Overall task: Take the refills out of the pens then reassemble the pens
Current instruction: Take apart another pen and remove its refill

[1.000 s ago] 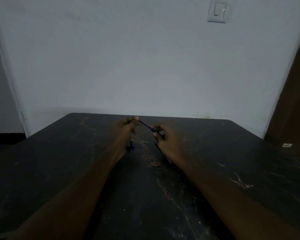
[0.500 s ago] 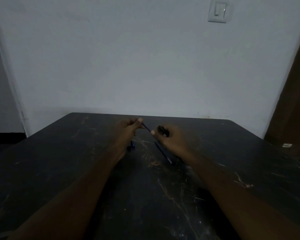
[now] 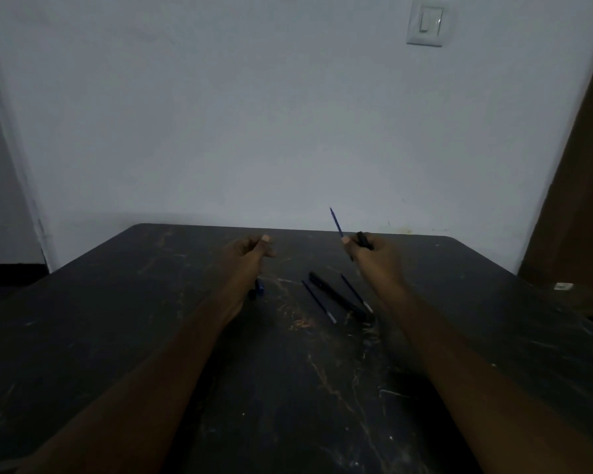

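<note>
My right hand (image 3: 374, 256) is raised over the far part of the dark table (image 3: 117, 336). It pinches a thin blue refill (image 3: 336, 224) that points up and away, and a black pen part (image 3: 363, 240) sticks out of the same fist. My left hand (image 3: 249, 254) hovers to the left with its fingers curled; a small blue piece (image 3: 259, 287) shows below it, and whether the hand holds it is unclear. On the table between my hands lie a black pen barrel (image 3: 336, 295) and two thin refills (image 3: 319, 301), (image 3: 355, 292).
The table's far edge meets a pale wall with a light switch (image 3: 425, 23). A brown door (image 3: 582, 165) stands at the right. A small white scrap (image 3: 562, 286) lies beyond the table's right edge.
My hands have moved apart. The refill has left my left hand and now sticks up from my right hand, which moved right. The pen and refills on the table are uncovered.
</note>
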